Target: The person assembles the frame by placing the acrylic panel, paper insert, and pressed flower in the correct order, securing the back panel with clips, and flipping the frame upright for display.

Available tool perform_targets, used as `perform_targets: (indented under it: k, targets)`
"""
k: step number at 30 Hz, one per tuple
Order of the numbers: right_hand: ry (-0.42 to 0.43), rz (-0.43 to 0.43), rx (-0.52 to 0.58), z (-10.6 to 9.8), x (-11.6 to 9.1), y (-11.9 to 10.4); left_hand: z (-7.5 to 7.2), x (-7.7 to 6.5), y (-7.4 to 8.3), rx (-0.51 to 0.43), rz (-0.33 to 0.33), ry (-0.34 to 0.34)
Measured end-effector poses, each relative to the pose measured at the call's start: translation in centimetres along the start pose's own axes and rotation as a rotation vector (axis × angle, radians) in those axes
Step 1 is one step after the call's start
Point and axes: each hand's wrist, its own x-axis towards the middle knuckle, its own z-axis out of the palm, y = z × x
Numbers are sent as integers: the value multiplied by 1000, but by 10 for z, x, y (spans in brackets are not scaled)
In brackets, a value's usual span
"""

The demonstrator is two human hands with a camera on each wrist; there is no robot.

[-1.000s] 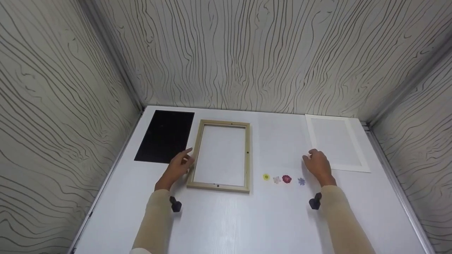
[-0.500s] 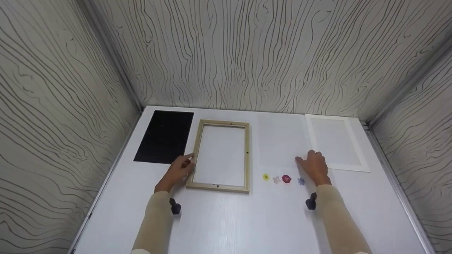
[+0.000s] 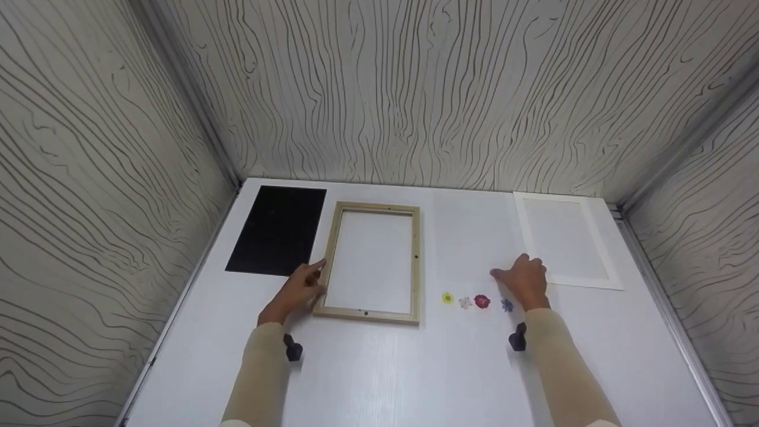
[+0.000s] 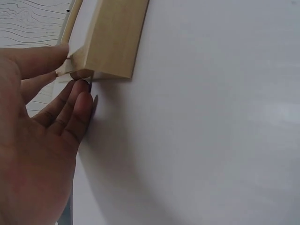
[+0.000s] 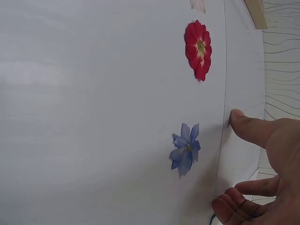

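Note:
A light wooden picture frame [image 3: 416, 284] lies on the white table. My left hand [image 3: 296, 290] is at its left rail, index finger and thumb touching the outer side. In the left wrist view the frame's corner [image 4: 112, 42] shows beside those fingers. My right hand [image 3: 525, 281] is over the lower right corner of a thin, nearly see-through sheet [image 3: 468, 237]. In the right wrist view its thumb [image 5: 241, 124] touches near the sheet's edge, apart from the other fingers. Close below lie a blue pressed flower [image 5: 185, 152] and a red pressed flower [image 5: 199, 49].
A black rectangular panel [image 3: 277, 228] lies left of the frame. At the right is a white mat board [image 3: 600, 249] with a greyish middle. A yellow flower [image 3: 447, 298] and a pale flower [image 3: 465, 302] lie below the sheet. Wood-grain walls [image 3: 379, 89] enclose the table.
My right hand has moved left and slightly down, off the mat board's edge toward the sheet's corner, its thumb spreading out. My left hand has slid slightly down along the frame's rail.

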Motion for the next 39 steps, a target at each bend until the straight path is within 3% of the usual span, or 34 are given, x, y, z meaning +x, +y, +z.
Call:
perform_targets:
  k: [14,24,39]
  targets:
    - [11,61,36,-3,-1,-4,-2,0,-2,-17,22,-14]
    - [31,3,-14,-2,-3,-7,-2,-1,-2,-36,-11,9]
    - [14,37,-10,-1,-1,-7,-1,1,1,-40,9,17]
